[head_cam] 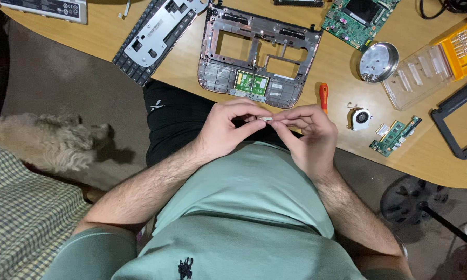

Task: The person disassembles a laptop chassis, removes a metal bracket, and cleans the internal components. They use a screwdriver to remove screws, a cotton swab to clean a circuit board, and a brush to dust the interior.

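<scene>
1. Both hands meet over the lap, just short of the table's (109,39) near edge: the left hand (228,129) and right hand (308,137) pinch one small pale part (265,119) between thumb and fingertips, each gripping an end. What the part is cannot be told; it is too small.
2. Next out, at the near edge, lies the screwdriver (323,96), set down and untouched, its orange handle just right of the shell.
3. Right of it, loose on the table, sit the fan (360,119) and a small green card (394,136), both already out of the machine.
4. Straight ahead rests the grey shell (257,57), stripped to its frame, with only a green touchpad board (251,83) left seated near its front.
5. Left of the shell, the keyboard (153,36) lies face down, already lifted away.
6. Toward the far edge, the mainboard (358,18) is out too; a metal dish (379,62) and clear bit case (425,75) stand toward the right edge.
7. Judging by this, teardown looks mostly done: the big pieces are off, and the touchpad board and the held part appear to be what is left.
</scene>
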